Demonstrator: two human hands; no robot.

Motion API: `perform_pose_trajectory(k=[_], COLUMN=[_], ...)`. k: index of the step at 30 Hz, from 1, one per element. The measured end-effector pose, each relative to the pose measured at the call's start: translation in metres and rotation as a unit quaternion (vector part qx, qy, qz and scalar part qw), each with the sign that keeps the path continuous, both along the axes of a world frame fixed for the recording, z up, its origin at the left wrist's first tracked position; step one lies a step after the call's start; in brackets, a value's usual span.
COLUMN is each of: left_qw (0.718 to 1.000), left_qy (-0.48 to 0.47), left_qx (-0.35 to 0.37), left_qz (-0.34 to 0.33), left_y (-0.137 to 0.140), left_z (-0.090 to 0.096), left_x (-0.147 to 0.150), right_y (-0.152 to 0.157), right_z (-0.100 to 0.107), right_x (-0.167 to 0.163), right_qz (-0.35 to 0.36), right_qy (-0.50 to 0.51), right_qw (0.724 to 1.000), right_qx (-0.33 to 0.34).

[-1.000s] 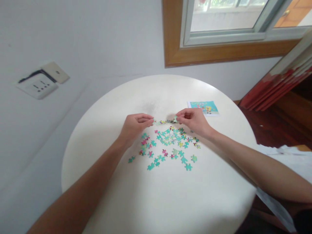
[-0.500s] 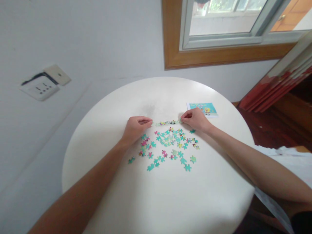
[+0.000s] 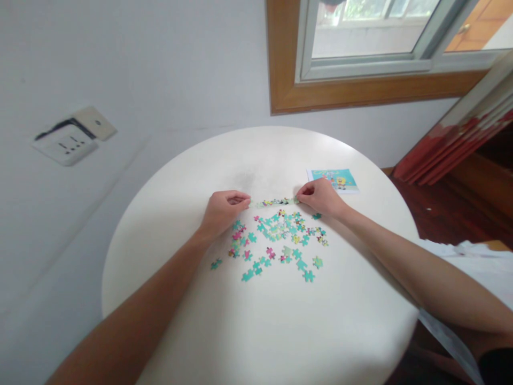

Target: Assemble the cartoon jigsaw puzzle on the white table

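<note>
Puzzle strip [image 3: 276, 202], seen from the head camera, appears to lie flat on the white table [image 3: 240, 331], beyond the loose pieces [image 3: 278, 229]. Its long axis runs left to right, right end slightly farther away. Left hand [image 3: 225, 210] and right hand [image 3: 321, 198] each pinch one end, finger and thumb together. This looks like straightening the strip; the next move seemingly calls for light, even pressure.

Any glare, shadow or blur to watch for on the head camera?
Head view: the window looks washed out; the table shines along its far right edge, with soft shadow beside the right forearm; the puzzle strip between left hand and right hand looks blurry, its details too small to tell.
</note>
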State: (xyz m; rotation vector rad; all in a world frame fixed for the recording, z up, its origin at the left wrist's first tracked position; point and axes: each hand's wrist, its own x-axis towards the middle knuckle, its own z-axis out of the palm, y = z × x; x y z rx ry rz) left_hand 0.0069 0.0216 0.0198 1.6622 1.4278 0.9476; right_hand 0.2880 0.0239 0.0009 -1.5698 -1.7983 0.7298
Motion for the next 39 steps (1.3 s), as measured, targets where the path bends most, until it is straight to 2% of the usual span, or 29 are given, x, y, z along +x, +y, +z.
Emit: perform_pose_trajectory(k=[9,16,29,34,39], left_qw=[1.0,1.0,1.0,1.0,1.0], left_qy=[-0.005,-0.006,-0.007,0.003,0.006], left_qx=[0.0,0.004,0.003,0.009,0.014], left_qz=[0.005,0.005,0.003,0.005,0.002], left_y=[0.0,0.0,0.002,0.003,0.004], left_z=[0.003,0.001,-0.001,-0.001,-0.001], left_x=[0.001,-0.001,-0.002,-0.002,-0.003], right_y=[0.0,-0.005,-0.003,-0.004,-0.011], right_z=[0.0,0.002,0.003,0.004,0.016], right_x=[0.002,0.001,0.007,0.004,0.002], right_qz=[0.015,0.058,0.047,0.061,0.061], right_qy=[-0.017,-0.029,-0.034,-0.059,-0.053], right_qw=[1.0,0.998,0.997,0.996,0.996], right_qx=[0.022,0.025,0.043,0.024,0.046])
